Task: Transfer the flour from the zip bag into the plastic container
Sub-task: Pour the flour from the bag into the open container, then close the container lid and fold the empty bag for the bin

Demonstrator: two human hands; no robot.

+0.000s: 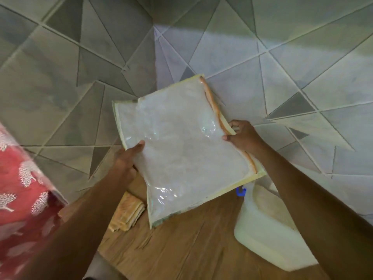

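Observation:
A large clear zip bag [181, 150] with cream edging and an orange zipper strip along its right side is held flat above the wooden table. White flour shows through its clear face. My left hand [127, 160] grips the bag's left edge, thumb on top. My right hand [242, 136] pinches the zipper edge on the right. Below the bag at the lower right stands the white plastic container [260, 223], open at the top and partly hidden by my right forearm; a small blue piece sits at its rim.
A folded tan cloth [127, 215] lies on the wooden table [181, 249] under my left arm. A red patterned fabric [22, 199] fills the lower left. Beyond the table is a grey tiled floor with triangle patterns [201, 37].

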